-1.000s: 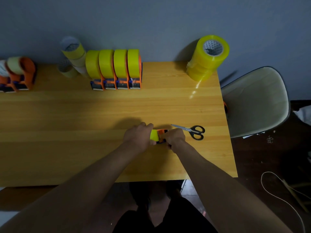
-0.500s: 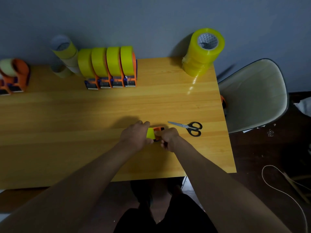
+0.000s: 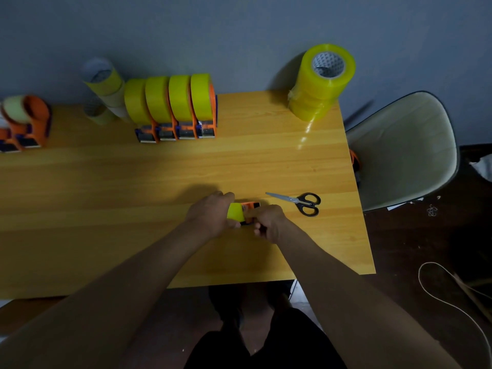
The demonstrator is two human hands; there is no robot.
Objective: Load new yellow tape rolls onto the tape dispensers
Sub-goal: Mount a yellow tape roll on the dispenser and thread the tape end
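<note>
Both hands meet at the near middle of the wooden table (image 3: 106, 182). My left hand (image 3: 210, 215) grips a yellow tape roll (image 3: 235, 211) that sits in an orange tape dispenser (image 3: 250, 207). My right hand (image 3: 269, 222) holds the dispenser's near end, fingers curled round it; most of the dispenser is hidden. A row of several loaded orange dispensers (image 3: 175, 110) stands at the back. A stack of new yellow rolls (image 3: 320, 83) rises at the back right corner.
Black-handled scissors (image 3: 302, 202) lie just right of my hands. Used rolls and cores (image 3: 103, 86) stand at the back left, with more orange dispensers (image 3: 25, 123) at the far left edge. A pale chair (image 3: 404, 147) stands beside the table's right edge.
My hands stay on the roll and dispenser; the right hand has slid a little nearer along the dispenser. The head view has shifted slightly.
</note>
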